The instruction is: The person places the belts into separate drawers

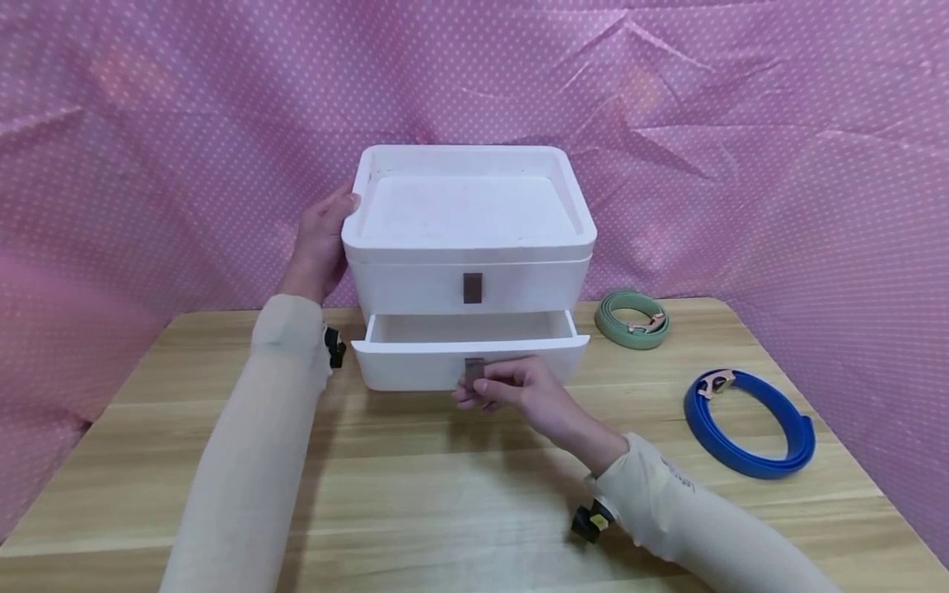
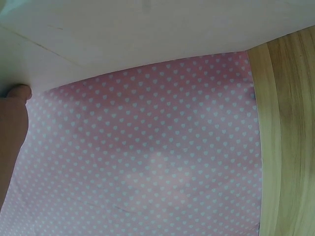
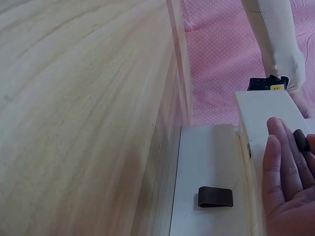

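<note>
A white drawer unit [image 1: 467, 257] with a tray-like top stands at the back of the table. Its upper drawer, with a brown tab [image 1: 472, 288], is closed. Below, another drawer [image 1: 415, 366] is pulled partway out, and its visible interior looks bare. My right hand [image 1: 530, 391] pinches that drawer's brown tab [image 1: 474, 375]. My left hand [image 1: 320, 239] holds the unit's left side, thumb over the top rim; its other fingers are mostly hidden. Underneath the pulled drawer, the right wrist view shows a closed lower front [image 3: 206, 157] with its own tab [image 3: 215, 196].
A coiled green belt [image 1: 608, 323] lies right of the unit. Nearer, a coiled blue belt [image 1: 749, 463] lies close to the table's right edge. Pink dotted cloth [image 1: 474, 74] hangs behind and along the sides of the wooden table [image 1: 415, 511].
</note>
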`<act>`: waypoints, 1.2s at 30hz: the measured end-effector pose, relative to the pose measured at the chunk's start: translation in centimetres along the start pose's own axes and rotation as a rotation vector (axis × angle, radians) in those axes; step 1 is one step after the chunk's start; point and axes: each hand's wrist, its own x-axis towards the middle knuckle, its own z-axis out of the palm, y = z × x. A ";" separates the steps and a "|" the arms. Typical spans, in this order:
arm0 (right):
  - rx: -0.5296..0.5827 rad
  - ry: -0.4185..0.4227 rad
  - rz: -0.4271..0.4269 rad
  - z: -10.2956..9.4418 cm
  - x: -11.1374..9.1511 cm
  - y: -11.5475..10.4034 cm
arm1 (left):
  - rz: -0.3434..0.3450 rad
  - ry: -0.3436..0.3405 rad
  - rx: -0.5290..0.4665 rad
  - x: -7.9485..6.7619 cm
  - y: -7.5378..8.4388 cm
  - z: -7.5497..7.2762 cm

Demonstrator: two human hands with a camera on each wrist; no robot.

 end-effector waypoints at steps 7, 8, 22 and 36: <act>-0.012 -0.002 0.013 0.1 -0.1 -0.1 | -0.010 -0.001 -0.028 0.1 0.0 -0.1; -0.011 -0.002 0.014 0.1 -0.1 0.0 | -0.009 -0.002 -0.030 0.1 0.1 -0.1; -0.005 -0.008 -0.006 0.3 -0.4 0.1 | -0.004 0.001 -0.050 0.3 0.1 -0.1; -0.026 -0.013 -0.019 0.3 -0.6 0.2 | 0.005 -0.011 -0.047 0.2 0.0 -0.1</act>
